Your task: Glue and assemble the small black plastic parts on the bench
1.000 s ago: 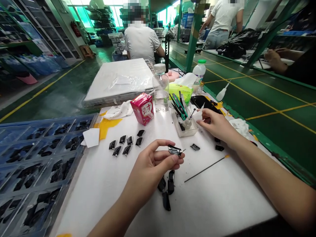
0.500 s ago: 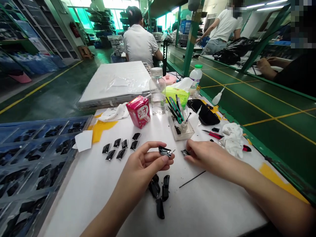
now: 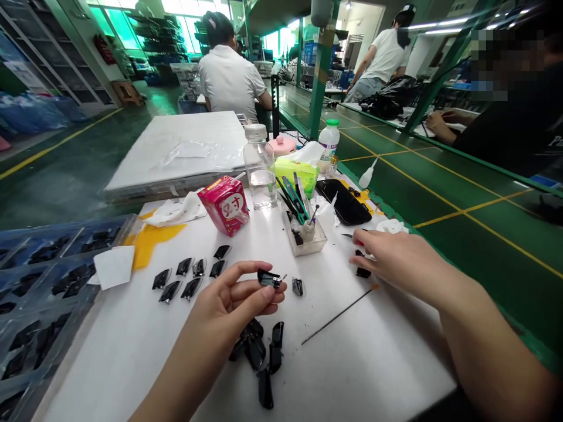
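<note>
"Left of centre, what has changed?"

"Nothing in the grip — the left hand pinches a black piece between thumb and fingers, as it did half a second ago, with seven dark parts lying to its left."

"And the small part?"

"On the white tabletop, just right of those fingertips. The right hand was at it earlier; now it lies uncovered between the two hands."

"So that hand?"

"Further right, well apart from the other, fingers bent beside a dark bit — whether they grip anything, I cannot tell."
</note>
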Demonstrator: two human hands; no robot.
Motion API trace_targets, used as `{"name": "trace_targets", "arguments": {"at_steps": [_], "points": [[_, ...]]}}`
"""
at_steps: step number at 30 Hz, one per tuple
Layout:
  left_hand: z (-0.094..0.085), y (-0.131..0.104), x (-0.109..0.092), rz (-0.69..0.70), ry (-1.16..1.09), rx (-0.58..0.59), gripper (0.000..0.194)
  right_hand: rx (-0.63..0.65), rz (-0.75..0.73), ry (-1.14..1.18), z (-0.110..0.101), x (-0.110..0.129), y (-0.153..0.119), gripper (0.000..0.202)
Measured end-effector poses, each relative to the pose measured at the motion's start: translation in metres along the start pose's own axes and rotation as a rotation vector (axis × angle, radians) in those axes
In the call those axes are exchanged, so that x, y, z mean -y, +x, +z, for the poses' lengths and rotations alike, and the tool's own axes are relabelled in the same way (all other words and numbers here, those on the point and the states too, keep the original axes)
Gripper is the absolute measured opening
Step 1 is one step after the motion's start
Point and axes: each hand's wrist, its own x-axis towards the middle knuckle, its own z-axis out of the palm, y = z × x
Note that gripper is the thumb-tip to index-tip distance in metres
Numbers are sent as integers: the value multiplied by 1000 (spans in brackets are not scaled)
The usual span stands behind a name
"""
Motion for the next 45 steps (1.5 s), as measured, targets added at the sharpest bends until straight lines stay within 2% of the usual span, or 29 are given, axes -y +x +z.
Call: {"name": "trace_targets", "arguments": {"at_steps": [5, 13, 15, 19, 22, 27, 32, 41, 43, 45], "points": [[1, -1, -1, 1, 10, 7, 27, 20, -83, -8, 13, 3, 7, 3], [0, -2, -1, -17, -4, 24, 28, -11, -399, 186, 11, 27, 10, 21], [-1, -2, -1, -16, -5, 29, 28, -19, -378, 189, 10, 22, 8, 20], [-1, -1, 0, -15, -3, 33, 28, 29, -230, 121, 11, -7, 1, 3], [0, -1, 0, -14, 0, 31, 28, 105, -199, 83, 12, -19, -4, 14], [1, -2, -2, -17, 15, 23, 29, 167, -262, 89, 10, -10, -3, 10], [1, -2, -3, -17, 34, 15, 31, 165, -266, 101, 7, -1, 5, 8], [1, -3, -5, -22, 34, 50, 27, 163, -187, 244, 11, 29, 17, 44], [1, -4, -6, -25, 34, 51, 26, 171, -200, 268, 10, 30, 16, 45], [1, -4, -7, -25, 31, 51, 26, 157, -209, 294, 8, 28, 14, 35]]}}
